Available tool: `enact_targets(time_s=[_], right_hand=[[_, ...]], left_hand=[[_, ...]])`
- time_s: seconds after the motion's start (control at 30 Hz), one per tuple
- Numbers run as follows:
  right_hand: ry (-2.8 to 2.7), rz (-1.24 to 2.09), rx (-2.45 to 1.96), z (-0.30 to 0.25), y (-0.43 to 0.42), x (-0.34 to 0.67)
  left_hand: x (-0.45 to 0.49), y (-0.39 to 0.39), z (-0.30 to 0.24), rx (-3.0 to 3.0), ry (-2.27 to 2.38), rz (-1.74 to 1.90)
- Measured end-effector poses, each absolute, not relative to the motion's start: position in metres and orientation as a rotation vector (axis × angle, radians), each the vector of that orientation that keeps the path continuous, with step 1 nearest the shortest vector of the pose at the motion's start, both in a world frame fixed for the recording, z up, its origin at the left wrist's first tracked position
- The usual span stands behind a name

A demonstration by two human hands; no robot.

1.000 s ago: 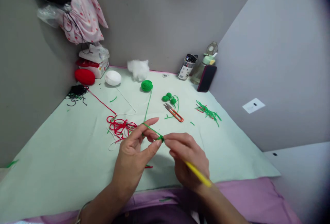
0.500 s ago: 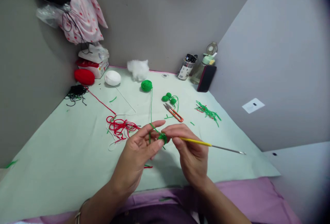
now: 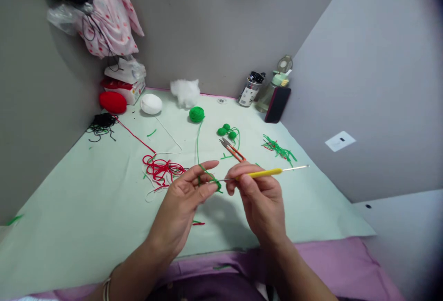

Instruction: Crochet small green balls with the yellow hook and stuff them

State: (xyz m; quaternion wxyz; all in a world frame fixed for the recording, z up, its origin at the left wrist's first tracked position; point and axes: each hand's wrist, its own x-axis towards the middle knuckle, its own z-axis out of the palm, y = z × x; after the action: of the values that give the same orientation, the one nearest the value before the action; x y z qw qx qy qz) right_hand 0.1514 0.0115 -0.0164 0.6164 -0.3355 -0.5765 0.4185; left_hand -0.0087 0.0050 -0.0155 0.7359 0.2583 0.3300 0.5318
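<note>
Between thumb and fingers, my left hand (image 3: 185,199) pinches a small green crochet piece (image 3: 218,185). Green yarn runs over its raised index finger and back to a green yarn ball (image 3: 197,114). My right hand (image 3: 261,195) is closed around the yellow handle of a double-ended crochet hook (image 3: 265,173). One thin metal end reaches left to the green piece; the other sticks out to the right. Just beyond my right hand lie orange thread snips (image 3: 232,149), and behind them several small green crocheted balls (image 3: 226,131).
Tangled red yarn (image 3: 162,169) lies left of my hands, with black yarn (image 3: 104,125) farther left. Red (image 3: 113,102) and white (image 3: 151,104) yarn balls and white stuffing (image 3: 186,93) sit at the back. Green scraps (image 3: 279,148), a phone (image 3: 278,105) and a bottle (image 3: 266,95) are on the right.
My right hand has moved slightly right, and the hook has swung so its right end is higher. Its left metal shaft now shows between my hands. The yarn to the ball hangs slacker.
</note>
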Motion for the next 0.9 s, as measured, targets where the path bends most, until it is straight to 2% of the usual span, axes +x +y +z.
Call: enact_targets(time_s=[0.2, 0.47, 0.57, 0.67, 0.9], right_hand=[[-1.417, 0.861, -0.812, -0.019, 0.01, 0.148], [-1.247, 1.114, -0.729, -0.021, 0.012, 0.153], [-1.283, 1.1, -0.73, -0.019, 0.009, 0.153], [-1.445, 0.877, -0.777, -0.018, 0.003, 0.154], [-1.956, 0.114, -0.732, -0.015, -0.002, 0.153]], left_hand=[[-0.008, 0.001, -0.017, 0.692, 0.81, 1.195], [-0.011, 0.0, -0.011, 0.667, 0.832, 1.182], [-0.012, 0.0, -0.012, 0.687, 0.838, 1.183], [-0.013, 0.0, -0.015, 0.765, 0.867, 1.21], [-0.01, -0.003, -0.018, 0.958, 1.045, 1.346]])
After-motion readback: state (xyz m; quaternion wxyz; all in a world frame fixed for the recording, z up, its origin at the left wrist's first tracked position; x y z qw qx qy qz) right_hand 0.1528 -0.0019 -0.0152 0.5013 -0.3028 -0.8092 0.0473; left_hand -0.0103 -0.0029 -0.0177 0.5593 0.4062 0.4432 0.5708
